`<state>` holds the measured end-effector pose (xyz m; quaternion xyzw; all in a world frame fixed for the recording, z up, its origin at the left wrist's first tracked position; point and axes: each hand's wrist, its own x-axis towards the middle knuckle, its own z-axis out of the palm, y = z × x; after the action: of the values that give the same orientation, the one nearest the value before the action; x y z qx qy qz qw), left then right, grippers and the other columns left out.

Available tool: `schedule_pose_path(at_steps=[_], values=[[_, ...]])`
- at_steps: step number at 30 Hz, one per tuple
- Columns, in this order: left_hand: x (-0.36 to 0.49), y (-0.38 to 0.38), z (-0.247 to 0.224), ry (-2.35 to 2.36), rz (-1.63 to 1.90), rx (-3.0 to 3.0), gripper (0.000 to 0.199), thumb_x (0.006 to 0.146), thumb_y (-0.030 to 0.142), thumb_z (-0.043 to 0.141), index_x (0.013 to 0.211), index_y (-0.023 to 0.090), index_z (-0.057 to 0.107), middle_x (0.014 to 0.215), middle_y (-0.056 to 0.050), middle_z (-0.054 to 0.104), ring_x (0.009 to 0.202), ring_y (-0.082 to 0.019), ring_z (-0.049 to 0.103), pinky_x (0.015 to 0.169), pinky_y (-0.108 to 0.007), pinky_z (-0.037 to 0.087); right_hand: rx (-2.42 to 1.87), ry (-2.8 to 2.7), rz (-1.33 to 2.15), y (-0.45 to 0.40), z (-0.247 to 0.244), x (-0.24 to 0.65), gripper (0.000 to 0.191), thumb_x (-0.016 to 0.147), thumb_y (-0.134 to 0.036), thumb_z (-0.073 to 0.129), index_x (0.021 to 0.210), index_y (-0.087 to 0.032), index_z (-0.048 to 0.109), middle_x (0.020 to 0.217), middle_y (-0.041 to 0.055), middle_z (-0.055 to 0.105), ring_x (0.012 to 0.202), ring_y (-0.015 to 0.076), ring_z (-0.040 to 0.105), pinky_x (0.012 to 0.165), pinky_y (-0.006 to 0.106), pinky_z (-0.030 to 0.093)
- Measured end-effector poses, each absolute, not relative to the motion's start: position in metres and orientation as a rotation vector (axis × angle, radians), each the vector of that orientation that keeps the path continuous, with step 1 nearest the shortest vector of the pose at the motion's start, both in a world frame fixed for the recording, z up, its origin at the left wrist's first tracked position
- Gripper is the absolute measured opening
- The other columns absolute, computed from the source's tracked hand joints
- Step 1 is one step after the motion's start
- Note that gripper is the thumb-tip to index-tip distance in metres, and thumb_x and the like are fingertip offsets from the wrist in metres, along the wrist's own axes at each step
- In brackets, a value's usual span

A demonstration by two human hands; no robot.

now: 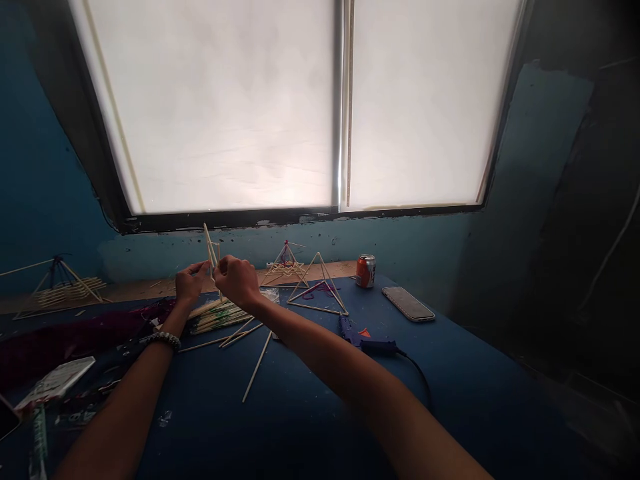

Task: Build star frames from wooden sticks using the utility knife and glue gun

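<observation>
Both hands are raised at the far side of the blue table, close together. My left hand (191, 281), with a beaded bracelet on its wrist, pinches pale wooden sticks (207, 240) that stand nearly upright. My right hand (237, 280) is closed on the same sticks from the right. Whether the sticks are joined is too small to tell. Below the hands lie packs of sticks (217, 317), and several loose sticks (257, 367) are nearby. To the right stands a stick pyramid frame (320, 309), with purple thread (325, 288) by it.
Behind are a second pyramid (286, 263) and, at far left, a layered one (65, 292). A soda can (365, 271), a phone (409, 304) and a blue glue gun (357, 337) with its cable are on the right. Purple cloth (75, 333) and a white packet (60, 380) lie left.
</observation>
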<state>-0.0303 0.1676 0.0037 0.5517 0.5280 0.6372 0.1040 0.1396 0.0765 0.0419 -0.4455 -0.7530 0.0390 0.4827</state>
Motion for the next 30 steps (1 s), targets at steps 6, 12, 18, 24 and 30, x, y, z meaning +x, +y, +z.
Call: schedule_pose_path(at_steps=[6,12,18,24,30], values=[[-0.028,0.164,0.005,1.540,1.856,1.650,0.031,0.081,0.048,0.065,0.092,0.020,0.074,0.116,-0.013,0.074,0.112,-0.036,0.066,0.090,-0.045,0.055,-1.063,-1.838,0.097,0.078,0.040,0.142,0.018,0.096,-0.035,0.054,0.091,-0.023,0.066,0.088,0.0042,0.075,0.082,0.0207,0.071,0.068,0.026,0.045],[-0.027,0.161,0.006,1.563,1.815,1.634,0.034,0.084,0.045,0.065,0.098,0.016,0.074,0.111,-0.013,0.075,0.104,-0.033,0.067,0.079,-0.037,0.054,-1.043,-1.848,0.114,0.080,0.038,0.144,0.017,0.096,-0.033,0.055,0.093,-0.022,0.066,0.089,0.0048,0.075,0.082,0.0216,0.071,0.071,0.027,0.048],[-0.026,0.160,0.007,1.581,1.822,1.629,0.036,0.084,0.044,0.065,0.100,0.013,0.076,0.102,-0.009,0.077,0.092,-0.026,0.066,0.067,-0.028,0.048,-1.068,-1.836,0.102,0.076,0.042,0.144,0.016,0.095,-0.033,0.055,0.091,-0.022,0.067,0.090,0.0055,0.075,0.085,0.0229,0.071,0.075,0.028,0.048],[-0.026,0.162,0.006,1.574,1.824,1.636,0.033,0.086,0.042,0.065,0.099,0.013,0.076,0.101,-0.008,0.077,0.090,-0.024,0.066,0.069,-0.028,0.048,-1.101,-1.843,0.128,0.073,0.045,0.146,0.014,0.095,-0.034,0.057,0.092,-0.025,0.068,0.090,0.0034,0.076,0.090,0.0214,0.071,0.075,0.026,0.048],[-0.025,0.162,0.006,1.561,1.837,1.681,0.031,0.087,0.038,0.065,0.098,0.011,0.076,0.096,-0.006,0.077,0.096,-0.024,0.066,0.076,-0.027,0.048,-1.068,-1.841,0.086,0.080,0.043,0.150,0.015,0.095,-0.033,0.057,0.092,-0.024,0.068,0.091,0.0032,0.076,0.088,0.0209,0.072,0.075,0.026,0.048]])
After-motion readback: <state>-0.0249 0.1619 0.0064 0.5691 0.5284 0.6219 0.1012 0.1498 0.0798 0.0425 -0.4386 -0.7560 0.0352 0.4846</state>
